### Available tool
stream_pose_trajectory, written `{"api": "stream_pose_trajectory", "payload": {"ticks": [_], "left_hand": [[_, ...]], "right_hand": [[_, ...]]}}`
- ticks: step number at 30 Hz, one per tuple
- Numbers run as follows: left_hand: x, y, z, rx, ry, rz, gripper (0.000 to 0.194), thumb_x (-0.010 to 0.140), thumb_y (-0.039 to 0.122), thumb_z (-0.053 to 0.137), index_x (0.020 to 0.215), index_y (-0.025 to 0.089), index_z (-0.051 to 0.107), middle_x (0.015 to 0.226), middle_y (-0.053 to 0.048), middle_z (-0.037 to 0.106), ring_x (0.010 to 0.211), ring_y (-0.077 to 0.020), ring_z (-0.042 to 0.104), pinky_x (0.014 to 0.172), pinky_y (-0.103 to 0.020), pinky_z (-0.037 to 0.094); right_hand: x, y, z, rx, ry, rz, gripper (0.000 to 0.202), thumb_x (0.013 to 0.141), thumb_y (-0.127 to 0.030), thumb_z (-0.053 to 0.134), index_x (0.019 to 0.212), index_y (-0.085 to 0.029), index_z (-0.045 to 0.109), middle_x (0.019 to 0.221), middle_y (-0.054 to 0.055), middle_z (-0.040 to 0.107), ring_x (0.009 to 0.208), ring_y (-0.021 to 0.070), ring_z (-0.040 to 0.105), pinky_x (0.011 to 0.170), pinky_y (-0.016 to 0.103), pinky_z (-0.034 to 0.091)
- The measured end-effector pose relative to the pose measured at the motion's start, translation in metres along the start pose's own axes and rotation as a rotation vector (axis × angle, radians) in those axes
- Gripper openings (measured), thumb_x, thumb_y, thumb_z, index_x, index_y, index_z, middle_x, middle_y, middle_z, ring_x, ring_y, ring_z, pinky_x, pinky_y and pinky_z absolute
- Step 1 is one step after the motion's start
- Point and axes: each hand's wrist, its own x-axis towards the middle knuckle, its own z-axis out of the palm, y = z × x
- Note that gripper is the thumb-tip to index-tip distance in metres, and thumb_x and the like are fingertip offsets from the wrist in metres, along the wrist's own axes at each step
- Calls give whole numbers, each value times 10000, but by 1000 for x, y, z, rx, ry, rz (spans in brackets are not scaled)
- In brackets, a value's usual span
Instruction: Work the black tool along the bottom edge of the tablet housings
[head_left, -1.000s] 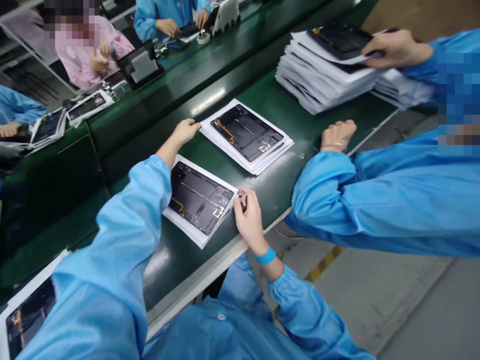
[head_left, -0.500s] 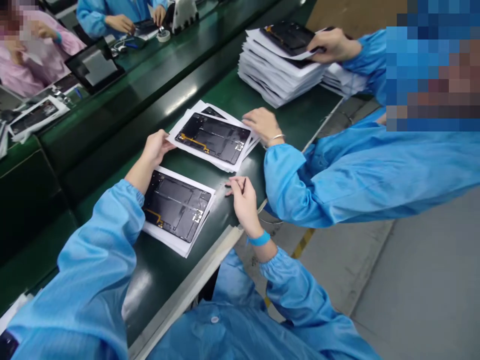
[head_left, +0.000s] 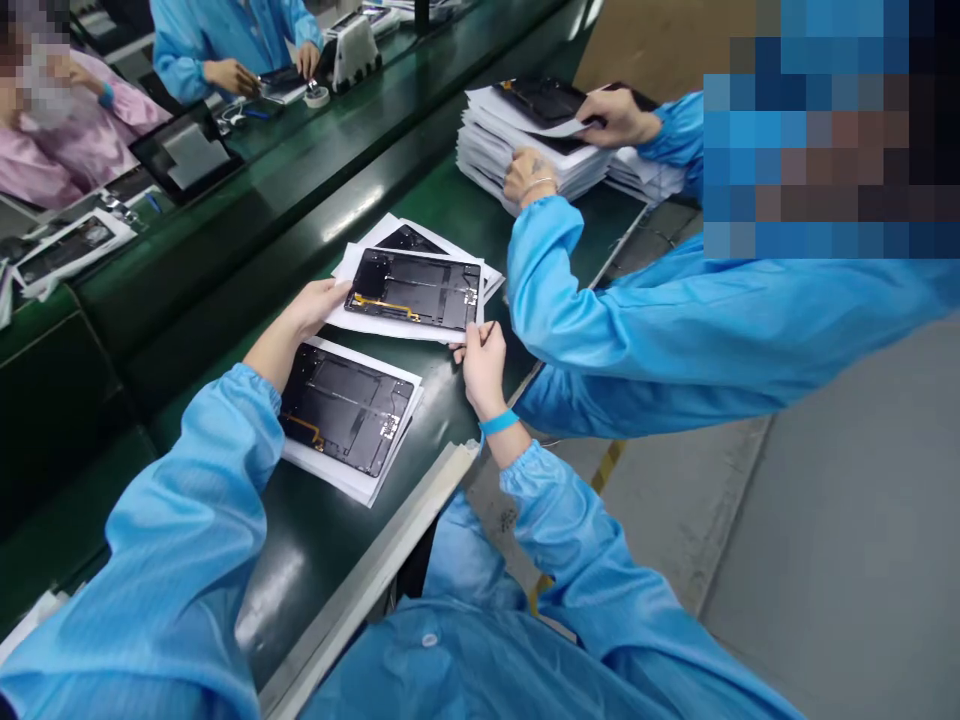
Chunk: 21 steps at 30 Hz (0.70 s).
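Note:
A black device panel (head_left: 420, 290) with an orange flex strip lies on a white sheet, over another panel (head_left: 409, 238) on white sheets. My left hand (head_left: 319, 305) pinches the left edge of the upper sheet and panel. At their lower right corner, my right hand (head_left: 482, 355) grips the edge between thumb and fingers. Nearer to me, below my left hand, a similar panel (head_left: 349, 410) rests on a small stack of white sheets.
A co-worker at the right has both hands at a tall stack of sheets (head_left: 525, 150) and panels. Two people work across the green bench (head_left: 300, 220). A dark tablet (head_left: 187, 150) stands at the upper left. The bench's pale edge (head_left: 390, 560) runs near my lap.
My right hand has moved up and taken hold of the upper sheet and panel, which have turned and shifted towards me. The co-worker's nearer hand has left them for the tall stack.

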Motion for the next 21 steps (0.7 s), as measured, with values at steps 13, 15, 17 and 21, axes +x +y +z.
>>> {"api": "stream_pose_trajectory", "payload": {"ticks": [13,15,17,21], "left_hand": [[-154,-8,-124,253,-14,-236,82,951,246,793,999,261,857,884,32,872,726,-211,765,639,-272,650],[-169,-17,-139,335,31,-277,122,944,203,766,944,289,852,818,72,853,698,-193,747,588,-224,620],[-174,-23,-143,399,80,-276,190,949,148,738,886,292,845,778,92,832,697,-164,713,562,-154,566],[-171,-28,-133,442,178,-201,288,925,56,741,768,287,814,750,99,762,887,-157,693,690,-78,542]], "right_hand": [[-174,-42,-12,-27,-655,237,352,996,-512,587,872,-296,337,718,-101,490,548,124,645,551,255,467],[-191,-40,-8,-59,-754,256,313,1000,-502,542,874,-300,339,704,-103,485,540,132,635,584,280,499],[-195,-39,-5,-110,-819,246,281,1007,-495,506,884,-303,341,697,-103,481,540,139,620,600,293,491],[-182,-48,-8,-244,-915,144,278,998,-471,544,867,-298,371,666,-98,449,548,142,528,606,299,365]]}}
